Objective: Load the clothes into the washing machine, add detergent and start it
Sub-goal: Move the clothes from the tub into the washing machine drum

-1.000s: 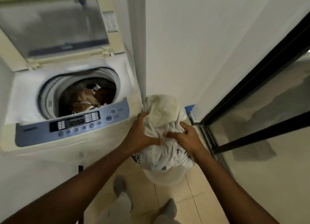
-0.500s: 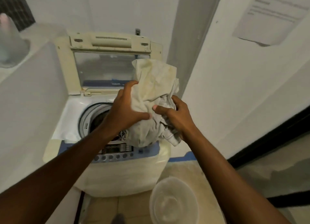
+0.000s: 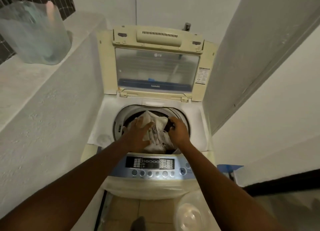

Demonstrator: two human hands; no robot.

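Head view: your left hand [image 3: 139,133] lies flat, fingers spread, on the white clothes [image 3: 158,132] in the drum of the washing machine [image 3: 152,102]. Your right hand [image 3: 178,129] is curled, gripping a dark piece at the bundle's right edge. Lid [image 3: 156,64] stands upright.

Both forearms are showing bare, no sleeves reaching them; the left hand [image 3: 138,134] and right hand [image 3: 178,130] are wearing no gloves.
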